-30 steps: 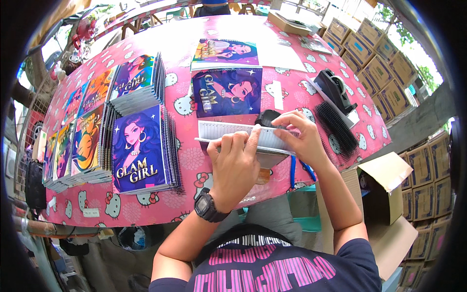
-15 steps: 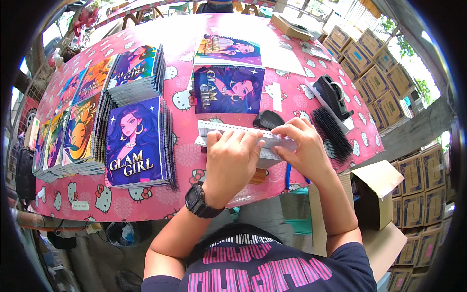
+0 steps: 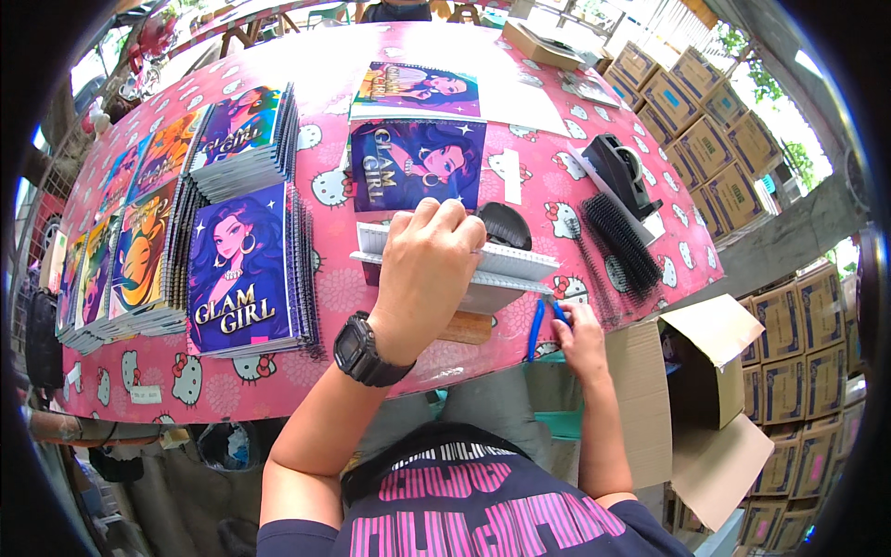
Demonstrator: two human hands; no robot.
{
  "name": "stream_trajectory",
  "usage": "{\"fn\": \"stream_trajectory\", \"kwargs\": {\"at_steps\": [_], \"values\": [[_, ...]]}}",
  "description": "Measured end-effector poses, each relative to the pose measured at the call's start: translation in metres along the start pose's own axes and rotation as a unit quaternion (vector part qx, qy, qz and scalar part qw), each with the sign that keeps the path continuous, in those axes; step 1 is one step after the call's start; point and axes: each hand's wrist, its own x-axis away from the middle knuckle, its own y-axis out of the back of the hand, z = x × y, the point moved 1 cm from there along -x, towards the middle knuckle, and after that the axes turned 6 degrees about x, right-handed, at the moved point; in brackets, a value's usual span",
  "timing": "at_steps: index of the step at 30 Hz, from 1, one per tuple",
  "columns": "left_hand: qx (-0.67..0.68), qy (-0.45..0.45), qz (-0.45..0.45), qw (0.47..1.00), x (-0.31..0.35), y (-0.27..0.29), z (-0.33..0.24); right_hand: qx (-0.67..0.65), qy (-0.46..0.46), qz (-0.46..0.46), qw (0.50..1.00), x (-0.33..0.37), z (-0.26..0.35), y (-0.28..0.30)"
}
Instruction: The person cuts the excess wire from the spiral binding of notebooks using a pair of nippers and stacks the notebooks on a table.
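My left hand, with a black watch on its wrist, is closed over the top of a punched notebook. The notebook lies slantwise near the table's front, its row of holes along the upper edge; the fingers hide its middle. To its right my right hand has its fingers around one handle of blue-handled pliers; the pliers' jaws are partly hidden. Beyond the notebook sits a black rounded object. A wooden block shows below it. Black spiral binding coils lie in a bundle to the right.
Stacks of spiral notebooks cover the left side of the pink tablecloth. Two more notebooks lie ahead. A black tape dispenser stands at the right. An open carton is beside me, with stacked boxes further right.
My right hand has left the notebook and moved down and right onto the blue-handled pliers. My left hand stays on the notebook. The whole view has shifted slightly.
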Motion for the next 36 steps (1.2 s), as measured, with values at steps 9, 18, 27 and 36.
{"fn": "stream_trajectory", "kwargs": {"at_steps": [9,18,27,36], "values": [[-0.08,0.012,0.045,0.996,-0.001,0.0,-0.003,-0.431,0.002,0.095,0.897,0.031,0.089,0.099],[-0.078,-0.005,0.008,0.997,0.007,-0.007,-0.005,-0.042,0.099,0.036,0.994,0.002,0.147,0.083],[-0.054,-0.019,-0.04,0.998,0.012,-0.008,-0.003,-0.04,0.086,0.031,0.995,0.005,0.15,0.073],[-0.051,-0.034,-0.047,0.997,0.013,-0.007,0.001,0.049,0.096,-0.033,0.994,0.009,0.175,0.057]]}}
